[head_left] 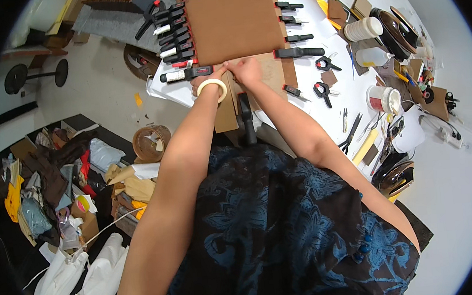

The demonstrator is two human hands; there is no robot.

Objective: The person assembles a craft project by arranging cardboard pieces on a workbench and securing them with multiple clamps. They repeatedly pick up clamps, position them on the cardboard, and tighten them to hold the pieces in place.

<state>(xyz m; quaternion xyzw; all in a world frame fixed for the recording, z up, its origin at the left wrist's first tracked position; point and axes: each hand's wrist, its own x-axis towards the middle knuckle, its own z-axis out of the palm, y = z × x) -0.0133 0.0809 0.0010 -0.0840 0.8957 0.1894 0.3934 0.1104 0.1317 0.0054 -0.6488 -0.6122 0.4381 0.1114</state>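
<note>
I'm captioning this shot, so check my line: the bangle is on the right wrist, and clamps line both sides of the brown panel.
Not quite: the head view shows the bangle on the left wrist. Clamps do line both sides of the panel.

I count on my feed: two bare hands (212,76) (245,72), one bangle (224,92), two loose spring clamps (327,64) (324,93), one squeeze bottle (371,57).

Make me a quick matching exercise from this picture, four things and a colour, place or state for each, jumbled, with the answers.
1. Bangle
2. Scissors
3. Round bin
4. Brown panel

A. On the floor
B. Lined with clamps on both sides
C. Cream, ring-shaped
D. Dark, on the white tabletop

Pairs: 1-C, 2-D, 3-A, 4-B
</note>
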